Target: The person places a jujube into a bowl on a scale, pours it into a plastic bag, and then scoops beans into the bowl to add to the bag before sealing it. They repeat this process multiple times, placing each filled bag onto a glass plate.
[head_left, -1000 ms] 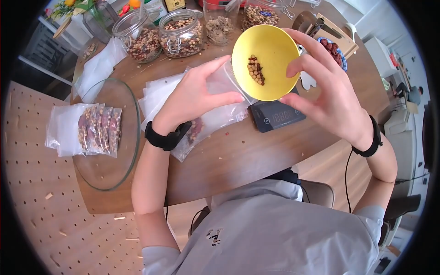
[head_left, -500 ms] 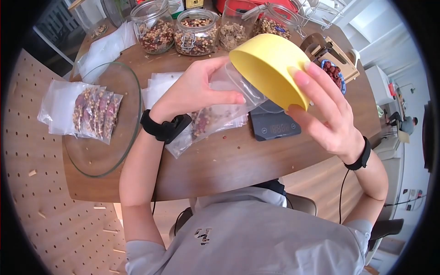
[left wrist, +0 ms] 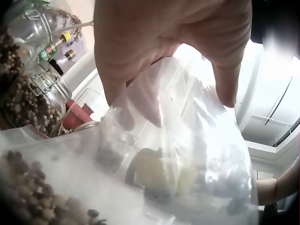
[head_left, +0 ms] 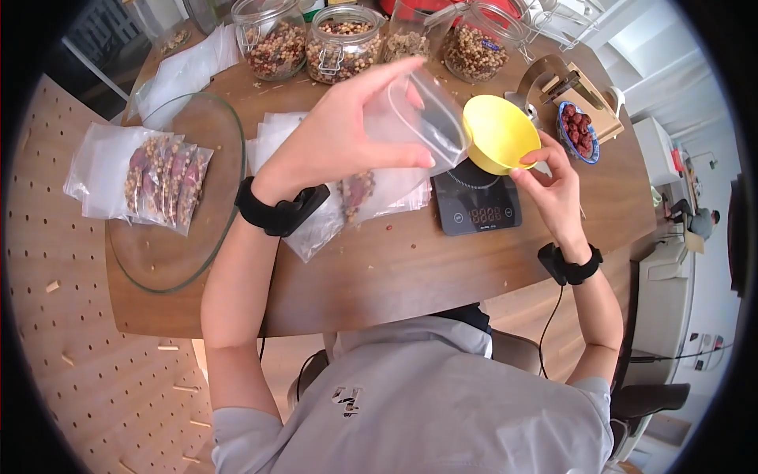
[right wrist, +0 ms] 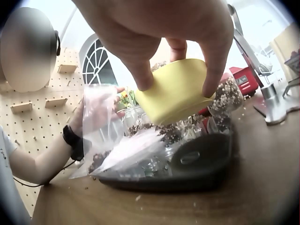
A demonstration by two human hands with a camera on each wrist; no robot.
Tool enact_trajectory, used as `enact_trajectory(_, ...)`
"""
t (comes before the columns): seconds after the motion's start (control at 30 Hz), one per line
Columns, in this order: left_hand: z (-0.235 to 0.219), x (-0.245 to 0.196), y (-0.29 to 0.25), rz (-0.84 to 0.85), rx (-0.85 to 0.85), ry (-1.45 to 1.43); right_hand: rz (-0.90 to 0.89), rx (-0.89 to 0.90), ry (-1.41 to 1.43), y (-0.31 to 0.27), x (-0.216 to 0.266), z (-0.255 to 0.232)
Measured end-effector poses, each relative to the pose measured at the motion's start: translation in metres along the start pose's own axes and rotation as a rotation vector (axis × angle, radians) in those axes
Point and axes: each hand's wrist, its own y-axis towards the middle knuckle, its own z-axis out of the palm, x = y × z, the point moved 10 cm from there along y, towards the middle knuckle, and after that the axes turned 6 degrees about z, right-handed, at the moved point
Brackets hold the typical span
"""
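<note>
In the head view my left hand (head_left: pixel 347 134) holds a clear plastic bag (head_left: pixel 418 130) by its mouth, thumb and fingers spread wide. The bag's film (left wrist: pixel 201 154) hangs below that hand in the left wrist view. My right hand (head_left: pixel 553 186) pinches the rim of a small yellow bowl (head_left: pixel 505 138), thumb on one side and fingers on the other. The bowl tilts beside the bag's mouth, its visible inside bare. Below it sits a black kitchen scale (head_left: pixel 478 209) with a lit display. Left of the scale lie flat bags (head_left: pixel 276 130) and a bag of beans (head_left: pixel 357 193).
Several glass jars (head_left: pixel 343 47) of mixed beans line the back. On the left, a round glass plate (head_left: pixel 225 237) bears filled bags (head_left: pixel 170 174). A blue-patterned bowl (head_left: pixel 580 133) of dark red dried fruit stands at right. Loose empty bags (head_left: pixel 189 71) lie back left.
The yellow bowl, first facing up with beans inside, was tipped over the bag, then moved down and right with its inside bare. The left hand has raised the bag slightly.
</note>
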Motion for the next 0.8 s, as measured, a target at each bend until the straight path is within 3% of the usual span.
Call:
enact_trajectory(0.13, -0.008, -0.015, 0.002, 0.083, -0.086, 0.034, 0.057, 0.036, 0.006, -0.008, -0.017, 0.011)
enact_trajectory(0.23, -0.010, -0.024, 0.003, 0.129, -0.119, 0.062, -0.108, -0.025, -0.236, -0.010, -0.001, 0.011)
enact_trajectory(0.27, -0.012, -0.028, 0.005, 0.104, -0.111, 0.085, -0.248, -0.141, -0.410, -0.018, 0.027, 0.010)
enact_trajectory(0.3, -0.013, -0.028, 0.007, 0.081, -0.103, 0.107, -0.339, -0.145, -0.477, -0.027, 0.047, 0.017)
enact_trajectory(0.33, -0.015, -0.022, 0.006, 0.187, -0.120, 0.052, -0.431, -0.148, -0.543, -0.037, 0.065, 0.024)
enact_trajectory(0.37, -0.016, -0.023, 0.006, 0.146, -0.112, 0.049, -0.525, -0.153, -0.609, -0.046, 0.080, 0.032)
enact_trajectory(0.4, -0.019, -0.029, 0.008, 0.105, -0.102, 0.046, -0.651, 0.023, -0.525, -0.055, 0.090, 0.053)
enact_trajectory(0.43, -0.019, -0.031, 0.008, 0.105, -0.103, 0.062, -0.572, 0.231, -0.408, -0.061, 0.089, 0.078)
enact_trajectory(0.5, -0.017, -0.031, 0.007, 0.146, -0.120, 0.115, -0.652, 0.385, -0.514, -0.076, 0.100, 0.124)
enact_trajectory(0.67, -0.017, -0.038, 0.004, 0.138, -0.120, 0.108, -0.679, 0.490, -0.858, -0.077, 0.088, 0.190)
enact_trajectory(0.8, -0.018, -0.031, 0.003, 0.125, -0.139, 0.101, -0.840, 0.476, -1.063, -0.091, 0.073, 0.216)
